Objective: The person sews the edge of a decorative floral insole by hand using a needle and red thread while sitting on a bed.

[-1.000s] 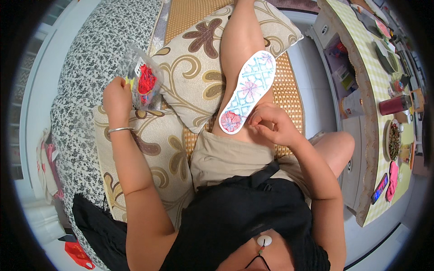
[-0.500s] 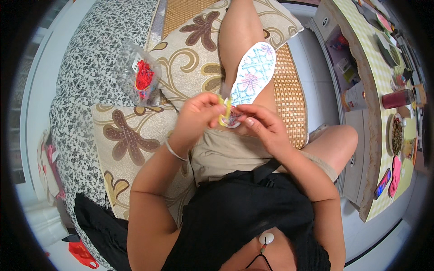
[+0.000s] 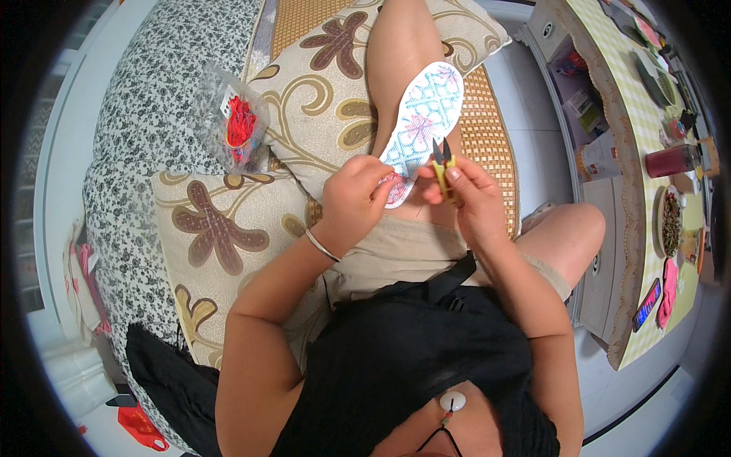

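Note:
A white insole [image 3: 428,114] with blue, pink and red stitched patterning lies along my bare leg, its heel end toward my lap. My right hand [image 3: 476,194] grips yellow-handled thread snips [image 3: 442,175] just right of the heel, dark blades pointing away from me. At the insole's left edge, my left hand [image 3: 354,194] is closed in a pinch, fingertips over the red-stitched heel. Whatever thin thing it may pinch is too small to make out. The fingers partly cover that stitching.
A clear plastic bag [image 3: 240,126] with bright red thread lies left on the patterned cushions [image 3: 217,228]. To the right, a table with a checked cloth [image 3: 628,99] carries a plate of food [image 3: 670,221], a red-filled container [image 3: 670,161] and a phone [image 3: 647,305].
The yellow snips, earlier at my left hand over the heel, are now in my right hand. That hand has shifted right and turned; my left hand has moved slightly right and down.

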### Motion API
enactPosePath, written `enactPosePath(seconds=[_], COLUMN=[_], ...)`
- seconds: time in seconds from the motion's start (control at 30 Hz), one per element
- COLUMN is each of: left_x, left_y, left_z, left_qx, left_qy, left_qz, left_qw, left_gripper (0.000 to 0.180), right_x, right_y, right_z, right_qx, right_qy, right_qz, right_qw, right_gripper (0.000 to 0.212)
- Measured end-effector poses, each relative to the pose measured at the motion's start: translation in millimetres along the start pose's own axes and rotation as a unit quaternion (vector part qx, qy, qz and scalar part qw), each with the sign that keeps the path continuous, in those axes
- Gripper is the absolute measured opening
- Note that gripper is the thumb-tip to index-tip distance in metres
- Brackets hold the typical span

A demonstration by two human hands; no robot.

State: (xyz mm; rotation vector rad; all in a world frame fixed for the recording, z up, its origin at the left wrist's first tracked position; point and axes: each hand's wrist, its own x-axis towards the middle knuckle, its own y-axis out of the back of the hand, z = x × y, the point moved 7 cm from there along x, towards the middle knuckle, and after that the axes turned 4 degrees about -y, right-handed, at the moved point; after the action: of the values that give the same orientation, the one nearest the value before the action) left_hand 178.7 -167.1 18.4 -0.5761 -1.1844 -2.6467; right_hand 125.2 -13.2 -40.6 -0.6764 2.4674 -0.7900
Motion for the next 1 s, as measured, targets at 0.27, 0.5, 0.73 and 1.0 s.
enactPosePath(seconds=[0.27, 0.5, 0.73, 1.0], left_x=[0, -4, -5, -9], left_y=[-16, -11, -8, -12], left_z=[5, -26, -34, -36], left_qx=[0.159, 0.005, -0.109, -0.101], left_qy=[-0.166, 0.027, 0.099, 0.079], left_qz=[-0.039, 0.018, 0.032, 0.037], left_qw=[0.972, 0.999, 0.989, 0.991], left_gripper=[0.014, 0.008, 0.006, 0.007], right_x=[2, 0, 2, 0], right_y=[5, -23, -31, -45], right_z=[-33, -37, -34, -26], right_qx=[-0.469, -0.551, -0.636, -0.689], right_qy=[0.229, 0.269, 0.306, 0.334], right_qz=[0.018, 0.031, 0.018, 0.002], right_qw=[0.853, 0.789, 0.708, 0.644], right_gripper=[0.023, 0.027, 0.025, 0.020])
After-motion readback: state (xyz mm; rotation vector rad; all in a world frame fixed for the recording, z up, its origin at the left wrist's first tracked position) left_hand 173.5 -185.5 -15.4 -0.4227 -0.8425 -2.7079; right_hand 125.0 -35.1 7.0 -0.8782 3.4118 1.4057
